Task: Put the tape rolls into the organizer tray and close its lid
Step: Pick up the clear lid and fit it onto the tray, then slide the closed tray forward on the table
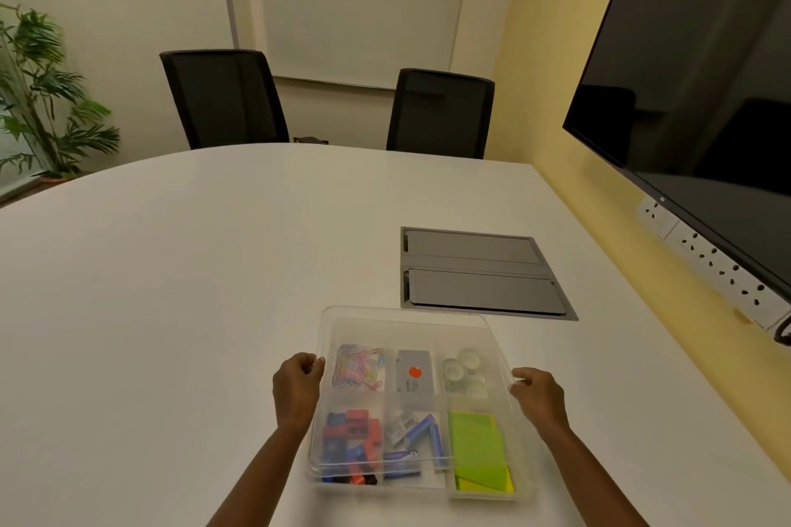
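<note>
A clear organizer tray point(524, 491) with several compartments lies on the white table near me. Clear tape rolls point(464, 368) sit in its far right compartment. Coloured paper clips point(357, 368), a grey box point(413, 377), red and blue clips point(351, 441) and green sticky notes point(477, 449) fill other compartments. A clear lid point(385, 325) lies over the tray, slightly askew, with its far edge beyond the tray. My left hand point(297, 389) grips the lid's left edge. My right hand point(539, 396) pinches its right edge.
A grey cable hatch point(479, 274) is set into the table just beyond the tray. Two black chairs point(222, 98) point(441, 111) stand at the far side. A large dark screen point(706, 77) and a socket strip point(719, 265) are on the right wall. A plant point(38, 90) stands at the left.
</note>
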